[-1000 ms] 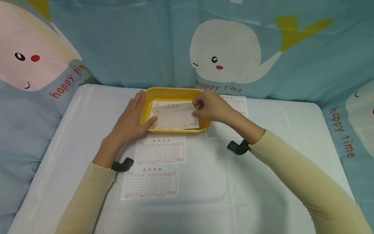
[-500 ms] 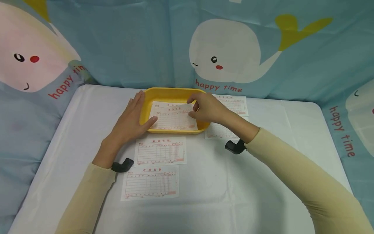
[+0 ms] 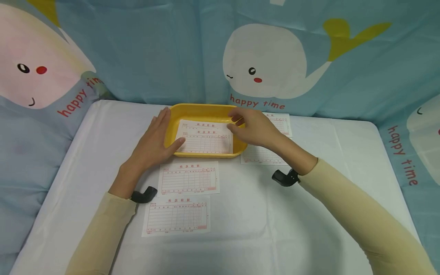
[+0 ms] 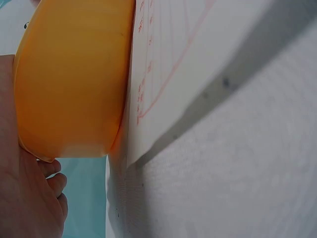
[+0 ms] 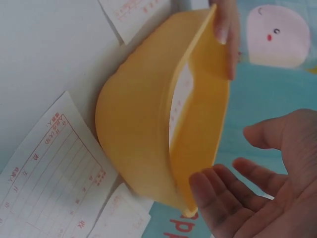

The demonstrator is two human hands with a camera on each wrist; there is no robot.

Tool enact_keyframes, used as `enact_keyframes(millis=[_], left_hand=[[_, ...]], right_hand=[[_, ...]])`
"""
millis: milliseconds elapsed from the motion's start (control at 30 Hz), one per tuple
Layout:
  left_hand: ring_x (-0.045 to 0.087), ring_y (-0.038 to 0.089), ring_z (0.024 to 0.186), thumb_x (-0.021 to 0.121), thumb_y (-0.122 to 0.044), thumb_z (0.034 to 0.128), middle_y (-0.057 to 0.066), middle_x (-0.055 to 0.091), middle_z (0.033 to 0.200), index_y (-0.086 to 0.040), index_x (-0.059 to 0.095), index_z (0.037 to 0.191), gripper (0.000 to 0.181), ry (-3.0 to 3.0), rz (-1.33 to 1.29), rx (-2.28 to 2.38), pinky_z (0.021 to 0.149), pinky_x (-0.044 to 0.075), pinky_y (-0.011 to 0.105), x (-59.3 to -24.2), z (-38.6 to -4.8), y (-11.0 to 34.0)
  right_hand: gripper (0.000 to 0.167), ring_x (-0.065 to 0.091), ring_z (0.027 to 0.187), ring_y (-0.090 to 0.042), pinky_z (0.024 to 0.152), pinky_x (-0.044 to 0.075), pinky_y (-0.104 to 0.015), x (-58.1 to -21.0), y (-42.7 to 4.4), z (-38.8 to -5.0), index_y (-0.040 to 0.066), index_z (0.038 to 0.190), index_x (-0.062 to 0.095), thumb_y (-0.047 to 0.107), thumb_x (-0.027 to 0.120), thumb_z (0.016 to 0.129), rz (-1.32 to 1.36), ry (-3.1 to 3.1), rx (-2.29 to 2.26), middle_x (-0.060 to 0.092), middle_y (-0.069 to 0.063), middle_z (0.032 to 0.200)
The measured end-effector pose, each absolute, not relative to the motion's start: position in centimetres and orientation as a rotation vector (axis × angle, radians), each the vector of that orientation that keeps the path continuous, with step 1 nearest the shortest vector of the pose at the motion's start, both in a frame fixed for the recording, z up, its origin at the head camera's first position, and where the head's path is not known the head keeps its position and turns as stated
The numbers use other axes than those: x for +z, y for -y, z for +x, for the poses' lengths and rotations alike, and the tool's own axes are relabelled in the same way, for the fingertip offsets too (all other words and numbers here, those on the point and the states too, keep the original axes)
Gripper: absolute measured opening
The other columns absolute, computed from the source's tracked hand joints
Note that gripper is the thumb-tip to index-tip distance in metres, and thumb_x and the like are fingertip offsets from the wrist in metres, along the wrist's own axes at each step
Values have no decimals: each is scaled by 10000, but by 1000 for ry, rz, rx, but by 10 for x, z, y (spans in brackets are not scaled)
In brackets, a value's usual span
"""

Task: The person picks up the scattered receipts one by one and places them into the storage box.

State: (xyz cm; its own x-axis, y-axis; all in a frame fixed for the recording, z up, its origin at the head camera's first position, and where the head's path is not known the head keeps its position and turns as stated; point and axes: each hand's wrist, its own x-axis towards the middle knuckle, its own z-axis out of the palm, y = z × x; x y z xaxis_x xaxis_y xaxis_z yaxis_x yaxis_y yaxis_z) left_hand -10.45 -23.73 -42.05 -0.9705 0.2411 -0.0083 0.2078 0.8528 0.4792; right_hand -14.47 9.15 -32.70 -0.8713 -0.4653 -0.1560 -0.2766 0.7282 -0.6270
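The yellow tray (image 3: 203, 154) stands near the back of the table with receipt slips (image 3: 206, 143) lying overlapped in it. At its left end my left hand (image 3: 151, 143) rests against the rim, fingers outstretched and thumb reaching over the front left corner. Above the right end hovers my right hand (image 3: 254, 128), holding nothing. In the right wrist view its fingers are spread beside the rim of the tray (image 5: 133, 114). The left wrist view shows the tray's outer wall (image 4: 74, 79) close to the left hand (image 4: 29, 198).
Two receipt slips, one nearer (image 3: 177, 215) and one farther (image 3: 189, 177), lie in front of the tray. Two more, upper (image 3: 280, 124) and lower (image 3: 262, 154), lie right of it, partly hidden by my right arm. A blue whale-print cloth (image 3: 154, 57) hangs behind the white table.
My right hand has let go of a receipt slip, which now lies flat in the tray over the other. The hand has drawn slightly right. My left hand has stayed put.
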Motion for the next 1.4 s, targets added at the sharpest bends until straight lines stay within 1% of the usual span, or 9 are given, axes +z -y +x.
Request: enact_keyframes(millis=[100, 333, 533, 700, 967, 1133, 1400], left_hand=[[57, 296, 1693, 558, -591, 1009, 72, 18, 1814, -126, -12, 1715, 1020, -2963, 357, 746, 1393, 51, 482, -420, -105, 237], [60, 295, 1693, 556, -588, 1009, 75, 23, 1814, -119, -4, 1714, 1016, -2963, 362, 756, 1394, 49, 481, -421, -105, 237], [70, 298, 1691, 562, -574, 1011, 76, 33, 1814, -121, -1, 1715, 1009, -2965, 370, 757, 1393, 54, 482, -420, -106, 236], [68, 302, 1691, 567, -569, 1013, 75, 32, 1814, -120, 0, 1715, 1008, -2959, 359, 757, 1393, 55, 487, -419, -106, 236], [69, 297, 1692, 579, -558, 1013, 73, 36, 1813, -117, 7, 1715, 1007, -2956, 367, 784, 1394, 49, 476, -421, -106, 236], [63, 299, 1692, 578, -561, 1014, 75, 31, 1813, -118, 2, 1715, 1009, -2954, 358, 771, 1393, 51, 481, -422, -105, 236], [67, 291, 1692, 572, -569, 1013, 68, 31, 1814, -132, -7, 1716, 1010, -2962, 361, 764, 1395, 47, 471, -420, -105, 236]], right_hand=[[423, 699, 1195, -267, 1042, 583, -445, -326, -98, -143, 54, 1382, 662, 266, 667, 1016, -581, -2653, -934, 716, -128, 1353], [424, 672, 1248, -304, 1028, 600, -491, -322, -118, -135, 41, 1399, 644, 236, 681, 1025, -570, -2693, -1048, 702, -130, 1372], [380, 692, 1224, -315, 1010, 610, -515, -326, -140, -126, 44, 1363, 663, 210, 687, 1022, -510, -2780, -1155, 714, -160, 1335], [383, 691, 1213, -332, 1017, 611, -523, -341, -158, -120, 28, 1360, 659, 192, 703, 1017, -484, -2833, -1216, 703, -173, 1341], [458, 647, 1271, -374, 1070, 566, -575, -374, -187, -110, 6, 1410, 625, 179, 732, 1000, -448, -2898, -1203, 662, -200, 1405], [492, 623, 1297, -390, 1087, 542, -591, -391, -199, -105, 23, 1425, 622, 157, 764, 973, -412, -2941, -1212, 636, -191, 1417], [603, 545, 1376, -434, 1166, 436, -637, -409, -219, -94, 30, 1497, 558, 192, 781, 960, -253, -2934, -1124, 567, -232, 1503]])
